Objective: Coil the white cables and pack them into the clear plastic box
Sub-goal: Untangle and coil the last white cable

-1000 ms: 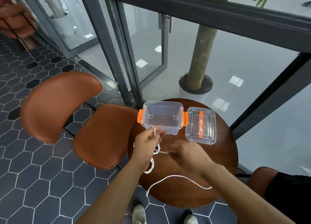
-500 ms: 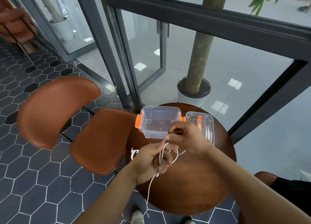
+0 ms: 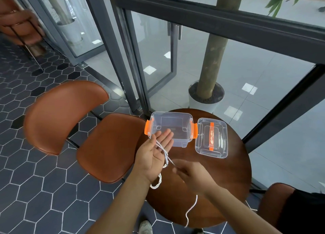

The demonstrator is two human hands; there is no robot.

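Left hand (image 3: 154,151) was palm up over the round brown wooden table's (image 3: 219,181) left edge, fingers straight, released. Thin white cable (image 3: 163,149) lay across the palm and ran to the blurred right hand (image 3: 191,175); its grip could not be told. Clear plastic box with orange latches (image 3: 181,142) stood open at the far edge, with the clear lid (image 3: 204,139) just beside it toward the right edge.

Bright daylight through glass; edges bend, blurred

Brown chair (image 3: 105,146) beside round table (image 3: 228,172)
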